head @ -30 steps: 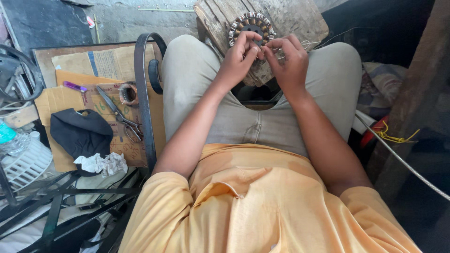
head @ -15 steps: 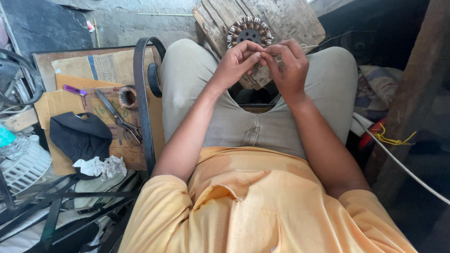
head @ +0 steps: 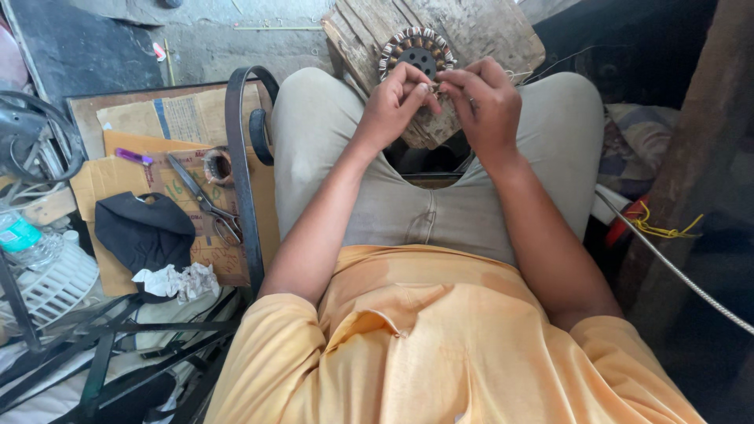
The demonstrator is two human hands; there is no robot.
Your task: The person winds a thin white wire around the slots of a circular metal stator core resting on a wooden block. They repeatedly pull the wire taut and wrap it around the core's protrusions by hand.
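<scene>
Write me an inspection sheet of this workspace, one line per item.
Surface: a worn wooden block stands beyond the knees; flat cardboard lies on the left.
Job's things: a round wound coil ring rests on the block.
Clutter: scissors, a purple lighter, a tape roll, a black cloth, crumpled paper, a plastic bottle.
Grips: left hand and right hand meet fingertip to fingertip before the ring, pinching something too small to tell.
Cables: a pale cord runs down the right; yellow wire beside it.
Surroundings: black strap, concrete floor.

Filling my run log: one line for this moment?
left hand: pinching fine wire | right hand: pinching same wire | wound stator: on wooden block
</scene>
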